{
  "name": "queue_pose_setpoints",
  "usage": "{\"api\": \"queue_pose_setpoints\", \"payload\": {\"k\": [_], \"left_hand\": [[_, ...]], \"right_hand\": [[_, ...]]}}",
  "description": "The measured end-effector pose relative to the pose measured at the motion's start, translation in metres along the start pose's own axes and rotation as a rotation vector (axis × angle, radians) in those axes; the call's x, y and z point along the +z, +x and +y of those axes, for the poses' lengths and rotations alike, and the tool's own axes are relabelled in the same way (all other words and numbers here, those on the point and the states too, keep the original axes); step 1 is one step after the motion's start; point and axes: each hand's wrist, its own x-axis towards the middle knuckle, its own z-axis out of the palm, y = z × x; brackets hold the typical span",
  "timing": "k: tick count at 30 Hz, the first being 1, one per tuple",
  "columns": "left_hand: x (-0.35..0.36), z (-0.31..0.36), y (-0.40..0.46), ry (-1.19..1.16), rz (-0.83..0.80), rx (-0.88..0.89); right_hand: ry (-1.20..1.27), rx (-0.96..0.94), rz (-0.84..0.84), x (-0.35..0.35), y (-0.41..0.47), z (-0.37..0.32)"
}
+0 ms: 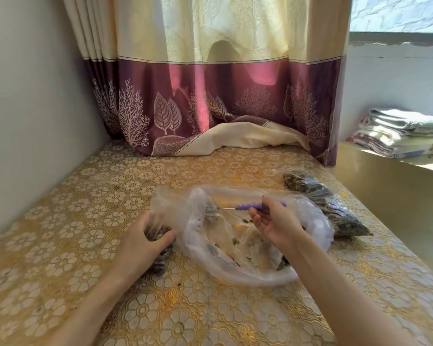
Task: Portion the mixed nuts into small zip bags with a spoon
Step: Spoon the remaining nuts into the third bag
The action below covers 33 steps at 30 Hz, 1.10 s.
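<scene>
Floral-clothed table (60, 245); limp, slippery large bag (248, 245) nearly emptied; spoon (250, 206) pinched in right hand (275, 226) grip; small zip bag (160, 248) clasped by left hand (145, 240); best held at mouth.

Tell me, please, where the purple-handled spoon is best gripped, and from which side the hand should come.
Grip the spoon on its purple ribbed handle, coming from the right, as the right hand does now. The spoon lies nearly level, bowl pointing left into the big clear bag, so the handle end is the free one. Its ridges likely help against slipping.
</scene>
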Motion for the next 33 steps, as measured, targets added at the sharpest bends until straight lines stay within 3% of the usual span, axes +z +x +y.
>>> {"api": "queue_pose_setpoints", "payload": {"k": [10, 15, 21, 33], "left_hand": [[0.0, 0.004, -0.001, 0.024, -0.01, 0.067], [-0.004, 0.008, 0.002, 0.12, -0.132, 0.076], [-0.004, 0.011, 0.0, 0.141, -0.154, 0.066], [0.002, 0.002, -0.002, 0.097, -0.031, 0.091]], "right_hand": [[-0.107, -0.01, -0.121, 0.009, -0.005, 0.011], [-0.096, -0.075, -0.021, -0.005, -0.008, 0.001], [-0.034, -0.095, 0.093, -0.018, -0.015, -0.01], [-0.195, -0.449, -0.293, 0.032, -0.053, -0.02]]}}
